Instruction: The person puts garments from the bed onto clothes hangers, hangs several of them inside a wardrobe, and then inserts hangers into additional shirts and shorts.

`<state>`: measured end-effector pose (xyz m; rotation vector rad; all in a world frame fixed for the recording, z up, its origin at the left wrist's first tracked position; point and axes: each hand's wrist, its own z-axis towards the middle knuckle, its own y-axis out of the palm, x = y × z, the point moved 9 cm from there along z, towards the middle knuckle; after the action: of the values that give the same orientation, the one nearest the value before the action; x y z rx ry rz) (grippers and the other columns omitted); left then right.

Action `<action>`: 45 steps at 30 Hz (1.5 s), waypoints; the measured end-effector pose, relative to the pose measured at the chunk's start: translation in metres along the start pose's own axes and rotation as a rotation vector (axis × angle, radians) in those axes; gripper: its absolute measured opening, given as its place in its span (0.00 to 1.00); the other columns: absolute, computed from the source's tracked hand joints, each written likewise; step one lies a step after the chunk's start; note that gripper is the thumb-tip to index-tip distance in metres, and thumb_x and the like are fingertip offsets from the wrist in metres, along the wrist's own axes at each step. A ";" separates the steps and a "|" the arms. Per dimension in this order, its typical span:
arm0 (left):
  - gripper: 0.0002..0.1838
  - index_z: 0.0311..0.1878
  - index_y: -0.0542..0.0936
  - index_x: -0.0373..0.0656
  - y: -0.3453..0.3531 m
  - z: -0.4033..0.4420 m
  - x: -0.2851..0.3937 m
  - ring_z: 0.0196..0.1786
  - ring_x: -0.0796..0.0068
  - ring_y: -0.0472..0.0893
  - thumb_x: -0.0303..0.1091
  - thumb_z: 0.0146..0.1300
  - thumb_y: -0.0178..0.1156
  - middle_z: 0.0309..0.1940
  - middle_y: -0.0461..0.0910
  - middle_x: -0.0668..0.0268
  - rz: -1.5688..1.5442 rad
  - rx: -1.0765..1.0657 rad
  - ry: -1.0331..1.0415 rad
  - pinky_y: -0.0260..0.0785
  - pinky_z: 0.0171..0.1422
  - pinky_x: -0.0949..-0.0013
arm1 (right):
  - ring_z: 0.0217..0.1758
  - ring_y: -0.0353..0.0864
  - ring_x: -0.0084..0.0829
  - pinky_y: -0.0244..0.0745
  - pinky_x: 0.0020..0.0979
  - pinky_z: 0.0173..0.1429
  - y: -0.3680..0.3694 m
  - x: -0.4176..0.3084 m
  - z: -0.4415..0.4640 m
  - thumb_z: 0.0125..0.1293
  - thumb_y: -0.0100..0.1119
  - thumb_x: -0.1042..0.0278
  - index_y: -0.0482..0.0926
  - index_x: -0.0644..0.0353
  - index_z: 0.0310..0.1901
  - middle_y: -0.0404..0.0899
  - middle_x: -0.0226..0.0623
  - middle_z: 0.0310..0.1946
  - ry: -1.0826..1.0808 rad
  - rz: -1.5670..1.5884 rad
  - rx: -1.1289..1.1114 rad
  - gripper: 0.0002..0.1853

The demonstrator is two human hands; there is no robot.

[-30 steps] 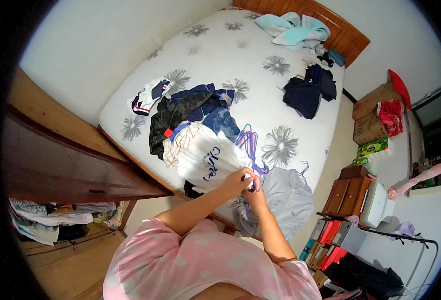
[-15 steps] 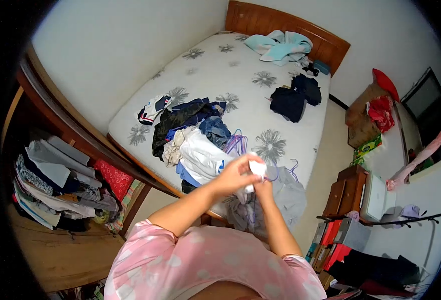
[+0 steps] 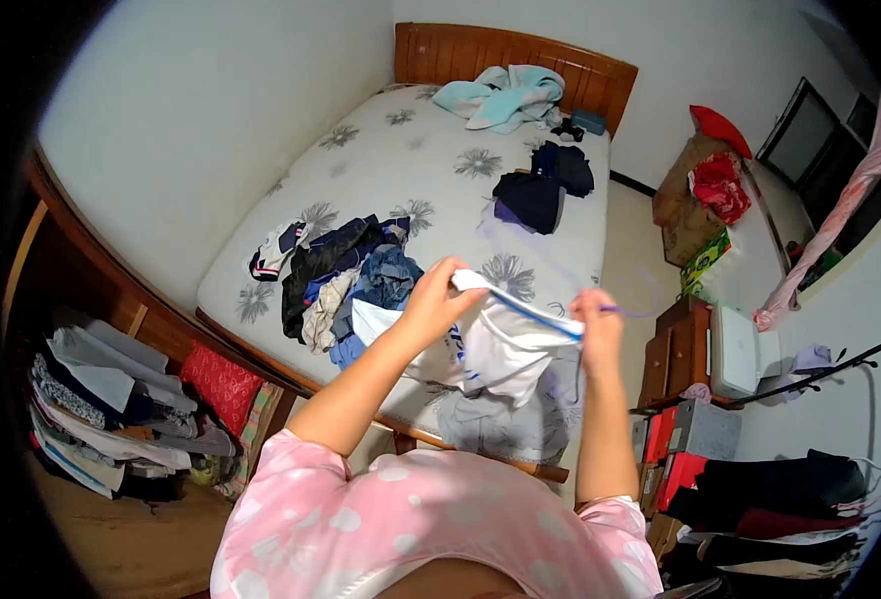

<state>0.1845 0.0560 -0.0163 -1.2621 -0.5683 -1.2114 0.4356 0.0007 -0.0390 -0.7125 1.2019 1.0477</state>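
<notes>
A white shirt (image 3: 508, 349) with blue print and a blue line along its upper edge hangs stretched between my hands above the bed's near end. My left hand (image 3: 442, 302) pinches that edge on one side. At its other end, my right hand (image 3: 598, 329) is closed on the edge and on a purple clothes hanger (image 3: 612, 308), which blurs out to the right. Just left of the shirt lies a clothes pile with blue jeans (image 3: 389, 277), a beige piece (image 3: 325, 321) and dark garments (image 3: 313, 272). A grey garment (image 3: 495, 427) lies below the shirt.
Dark folded clothes (image 3: 528, 202) and a light-blue blanket (image 3: 505, 98) lie farther up the mattress (image 3: 361, 165). An open wardrobe with stacked clothes (image 3: 111, 399) stands at left. At right are a wooden cabinet (image 3: 672, 344), boxes (image 3: 702, 449) and a clothes rack (image 3: 820, 377).
My hands have moved apart, the right one going right with a purple hanger. The white shirt is now lifted and spread between them. The view has shifted.
</notes>
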 end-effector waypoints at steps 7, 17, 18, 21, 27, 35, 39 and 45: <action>0.09 0.38 0.73 0.39 0.008 0.000 0.098 0.38 0.79 0.73 0.31 0.58 0.60 0.36 0.73 0.66 -0.167 -0.064 0.351 0.67 0.46 0.73 | 0.23 0.62 0.16 0.56 0.20 0.27 -0.030 -0.098 0.006 0.69 0.49 0.60 0.72 0.59 0.27 0.66 0.24 0.20 -0.209 -0.110 0.029 0.15; 0.07 0.33 0.76 0.39 0.068 -0.023 -0.046 0.27 0.83 0.70 0.33 0.59 0.60 0.24 0.73 0.68 -0.237 -0.183 -0.095 0.63 0.32 0.76 | 0.32 0.74 0.20 0.70 0.25 0.42 0.004 0.070 -0.057 0.64 0.55 0.67 0.80 0.65 0.37 0.81 0.35 0.34 0.192 -0.019 -0.138 0.09; 0.08 0.32 0.75 0.38 0.067 -0.023 -0.037 0.27 0.81 0.70 0.33 0.59 0.60 0.25 0.73 0.67 -0.183 -0.177 -0.068 0.63 0.32 0.74 | 0.32 0.74 0.21 0.70 0.26 0.41 0.015 0.064 -0.060 0.62 0.58 0.67 0.80 0.64 0.38 0.81 0.35 0.35 0.160 -0.061 -0.145 0.09; 0.09 0.33 0.75 0.37 0.069 -0.023 -0.011 0.27 0.79 0.71 0.33 0.59 0.60 0.27 0.73 0.65 -0.146 -0.218 0.033 0.63 0.32 0.73 | 0.32 0.75 0.23 0.70 0.26 0.40 0.036 0.048 -0.064 0.57 0.64 0.66 0.80 0.60 0.40 0.81 0.37 0.36 0.055 -0.247 -0.163 0.11; 0.08 0.41 0.76 0.37 0.038 -0.021 -0.005 0.35 0.62 0.76 0.26 0.57 0.56 0.33 0.76 0.58 0.128 -0.120 0.193 0.68 0.38 0.68 | 0.24 0.73 0.27 0.68 0.29 0.32 0.039 0.051 -0.054 0.58 0.63 0.65 0.79 0.61 0.37 0.76 0.36 0.24 -0.013 -0.294 -0.121 0.10; 0.09 0.40 0.73 0.40 0.054 -0.029 -0.102 0.35 0.80 0.74 0.21 0.56 0.48 0.32 0.74 0.69 -0.527 -0.233 -0.338 0.67 0.42 0.76 | 0.25 0.66 0.18 0.64 0.25 0.30 0.048 0.029 -0.052 0.64 0.56 0.65 0.77 0.64 0.33 0.70 0.28 0.19 -0.042 -0.315 -0.164 0.09; 0.13 0.42 0.74 0.40 0.069 -0.050 -0.076 0.38 0.80 0.75 0.25 0.54 0.46 0.36 0.75 0.69 -0.828 -0.561 -0.548 0.67 0.45 0.76 | 0.24 0.70 0.24 0.66 0.28 0.31 0.043 0.018 -0.044 0.64 0.56 0.65 0.76 0.64 0.33 0.73 0.35 0.20 -0.174 -0.460 -0.138 0.10; 0.20 0.57 0.71 0.36 0.083 -0.077 -0.008 0.48 0.80 0.76 0.33 0.64 0.55 0.48 0.78 0.67 -0.716 -0.882 -0.508 0.66 0.55 0.74 | 0.26 0.74 0.28 0.69 0.29 0.34 0.045 0.004 -0.045 0.64 0.56 0.67 0.77 0.63 0.34 0.75 0.37 0.22 -0.183 -0.441 -0.195 0.08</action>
<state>0.2358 -0.0241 -0.0791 -2.2654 -0.9557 -1.8475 0.3768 -0.0213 -0.0507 -0.9604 0.7443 0.8419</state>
